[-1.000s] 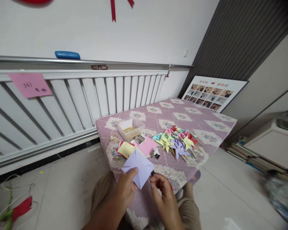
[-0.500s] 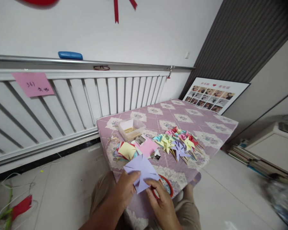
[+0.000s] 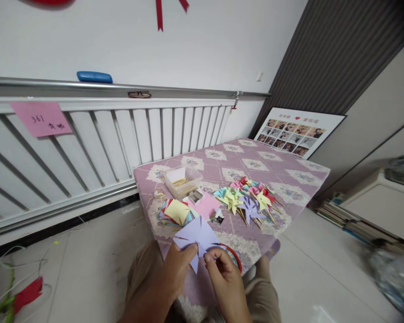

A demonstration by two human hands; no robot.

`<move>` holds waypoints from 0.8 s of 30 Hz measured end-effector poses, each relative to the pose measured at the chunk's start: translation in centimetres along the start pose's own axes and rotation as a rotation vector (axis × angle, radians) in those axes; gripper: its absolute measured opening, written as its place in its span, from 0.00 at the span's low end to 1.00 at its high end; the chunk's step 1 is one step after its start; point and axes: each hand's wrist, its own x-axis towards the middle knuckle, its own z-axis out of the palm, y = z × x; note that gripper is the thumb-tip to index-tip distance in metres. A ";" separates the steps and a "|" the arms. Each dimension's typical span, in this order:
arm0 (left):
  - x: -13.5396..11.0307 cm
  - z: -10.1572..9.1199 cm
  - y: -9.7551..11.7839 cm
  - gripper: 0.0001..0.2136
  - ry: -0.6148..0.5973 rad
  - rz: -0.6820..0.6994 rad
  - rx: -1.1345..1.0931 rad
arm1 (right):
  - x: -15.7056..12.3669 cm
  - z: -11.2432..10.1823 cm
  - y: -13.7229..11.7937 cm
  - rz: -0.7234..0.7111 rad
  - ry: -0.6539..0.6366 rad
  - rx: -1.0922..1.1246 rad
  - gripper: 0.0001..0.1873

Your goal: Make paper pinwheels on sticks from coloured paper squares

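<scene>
Both hands hold a lilac paper square [image 3: 197,232] with cut corners above the near edge of the table. My left hand [image 3: 178,269] pinches its lower left part with thumb and fingers. My right hand [image 3: 222,273] pinches its lower right flap, fingers curled. Red-handled scissors [image 3: 234,260] lie on the table just behind my right hand, partly hidden. Beyond the paper lie a stack of coloured paper squares [image 3: 177,211] and a pink sheet [image 3: 207,205].
A pile of finished paper pinwheels [image 3: 249,199] lies mid-table on the purple patterned cloth [image 3: 256,163]. A clear box of sticks [image 3: 182,179] stands at the left rear. A white radiator [image 3: 104,139] runs along the wall. A photo board [image 3: 298,131] leans at the back right. Books [image 3: 343,220] lie on the floor.
The right hand moved from beside the scissors onto the lilac paper and now pinches a flap. The paper has folded up a little and shifted lower.
</scene>
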 end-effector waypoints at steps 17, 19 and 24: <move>0.4 0.3 -2.6 0.08 0.010 0.052 -0.102 | 0.0 0.4 -0.1 0.076 0.059 -0.016 0.12; 0.4 0.3 -2.7 0.09 0.029 0.068 -0.082 | -0.2 0.4 -0.2 0.085 0.053 -0.001 0.12; 0.6 -0.4 -1.4 0.08 0.083 0.041 0.102 | -0.4 -0.3 0.9 0.109 0.170 0.104 0.09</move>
